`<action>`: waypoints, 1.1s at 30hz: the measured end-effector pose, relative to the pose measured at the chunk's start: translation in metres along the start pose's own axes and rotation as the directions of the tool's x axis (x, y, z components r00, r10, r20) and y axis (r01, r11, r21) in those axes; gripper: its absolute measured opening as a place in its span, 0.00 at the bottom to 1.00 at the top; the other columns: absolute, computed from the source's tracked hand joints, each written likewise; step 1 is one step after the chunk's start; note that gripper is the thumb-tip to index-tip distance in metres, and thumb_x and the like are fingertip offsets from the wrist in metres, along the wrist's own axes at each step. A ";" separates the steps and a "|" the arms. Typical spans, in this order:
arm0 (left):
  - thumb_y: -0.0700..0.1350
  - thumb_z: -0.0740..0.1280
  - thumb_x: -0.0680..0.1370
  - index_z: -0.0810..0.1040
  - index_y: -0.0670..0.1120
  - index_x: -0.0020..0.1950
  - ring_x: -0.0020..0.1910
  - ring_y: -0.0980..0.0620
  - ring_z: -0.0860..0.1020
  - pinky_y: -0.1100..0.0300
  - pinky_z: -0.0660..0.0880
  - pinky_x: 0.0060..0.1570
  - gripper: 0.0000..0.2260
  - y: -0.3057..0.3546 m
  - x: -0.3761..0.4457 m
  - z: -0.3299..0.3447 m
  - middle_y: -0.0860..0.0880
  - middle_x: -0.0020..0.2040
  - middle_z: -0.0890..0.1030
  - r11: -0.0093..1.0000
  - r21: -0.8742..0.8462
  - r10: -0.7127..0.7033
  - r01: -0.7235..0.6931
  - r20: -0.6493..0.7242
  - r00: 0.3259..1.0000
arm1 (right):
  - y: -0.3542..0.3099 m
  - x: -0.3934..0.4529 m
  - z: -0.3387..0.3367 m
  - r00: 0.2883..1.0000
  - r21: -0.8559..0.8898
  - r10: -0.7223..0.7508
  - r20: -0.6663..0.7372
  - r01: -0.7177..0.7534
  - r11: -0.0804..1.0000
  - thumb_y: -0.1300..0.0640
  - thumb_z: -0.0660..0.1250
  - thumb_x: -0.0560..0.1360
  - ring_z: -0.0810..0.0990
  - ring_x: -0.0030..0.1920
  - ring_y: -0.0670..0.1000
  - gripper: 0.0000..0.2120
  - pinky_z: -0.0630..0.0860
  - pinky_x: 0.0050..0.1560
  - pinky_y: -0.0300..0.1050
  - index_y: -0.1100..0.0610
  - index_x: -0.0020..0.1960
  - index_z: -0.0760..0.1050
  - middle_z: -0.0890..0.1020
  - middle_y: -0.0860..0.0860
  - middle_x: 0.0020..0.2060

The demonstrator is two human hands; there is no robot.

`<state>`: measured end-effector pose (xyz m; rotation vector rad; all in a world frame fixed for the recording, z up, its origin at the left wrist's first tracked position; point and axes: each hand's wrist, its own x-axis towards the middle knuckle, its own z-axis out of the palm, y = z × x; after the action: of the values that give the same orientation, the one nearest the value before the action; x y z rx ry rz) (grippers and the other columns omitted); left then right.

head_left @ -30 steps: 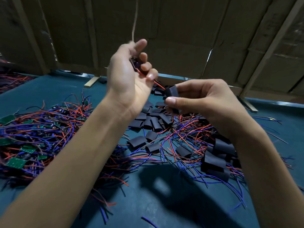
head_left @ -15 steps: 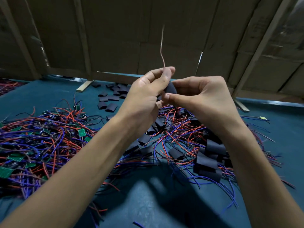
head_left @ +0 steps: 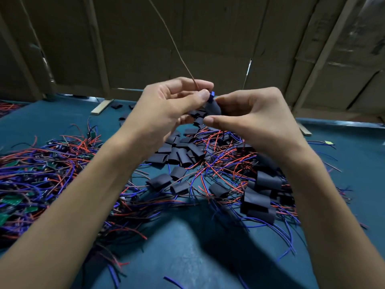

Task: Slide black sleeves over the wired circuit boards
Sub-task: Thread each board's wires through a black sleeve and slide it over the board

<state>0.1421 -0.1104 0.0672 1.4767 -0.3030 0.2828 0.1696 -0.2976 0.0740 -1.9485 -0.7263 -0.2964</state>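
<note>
Hands' grip: left hand [head_left: 166, 105] pinching thin wire [head_left: 177, 53], right hand [head_left: 250, 115] pinching black sleeve [head_left: 213, 107].

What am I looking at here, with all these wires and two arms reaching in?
No machine: a person's bare hands, filmed by a camera worn on their head, looking down. The left hand and right hand together pinch one black sleeve, with a blue bit poking from its top and a thin wire rising above. On the teal table lie loose black sleeves, a tangle of red and blue wires with green circuit boards, and finished sleeved pieces.
</note>
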 end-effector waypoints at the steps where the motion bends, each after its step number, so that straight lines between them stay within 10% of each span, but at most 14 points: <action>1: 0.40 0.69 0.79 0.84 0.45 0.55 0.47 0.55 0.82 0.64 0.77 0.43 0.06 0.002 -0.001 -0.002 0.46 0.47 0.84 1.000 0.014 0.003 -0.003 0.014 1.000 | 0.000 0.000 -0.001 1.000 0.070 0.017 0.026 -0.019 0.997 0.60 0.81 0.69 0.86 0.43 0.45 0.13 0.85 0.47 0.48 0.57 0.53 0.86 0.88 0.50 0.41; 9: 0.43 0.75 0.70 0.82 0.42 0.47 0.41 0.53 0.79 0.61 0.73 0.40 0.08 0.011 -0.003 -0.013 0.47 0.40 0.82 0.995 0.094 -0.043 0.040 0.032 0.999 | 0.001 0.000 -0.008 0.982 0.378 0.102 0.159 -0.156 0.912 0.58 0.80 0.66 0.85 0.39 0.53 0.16 0.80 0.46 0.47 0.61 0.52 0.86 0.87 0.59 0.41; 33: 0.41 0.75 0.74 0.84 0.38 0.49 0.37 0.53 0.79 0.62 0.79 0.37 0.08 0.016 -0.002 -0.022 0.42 0.40 0.83 0.975 0.221 -0.045 0.031 0.057 0.997 | 0.003 0.001 -0.005 0.968 0.525 0.099 0.230 -0.209 0.825 0.55 0.80 0.64 0.87 0.44 0.56 0.15 0.82 0.46 0.45 0.57 0.49 0.88 0.87 0.60 0.45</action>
<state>0.1353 -0.0869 0.0796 1.7106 -0.2998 0.2464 0.1725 -0.3024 0.0743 -1.4797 -0.6793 0.1954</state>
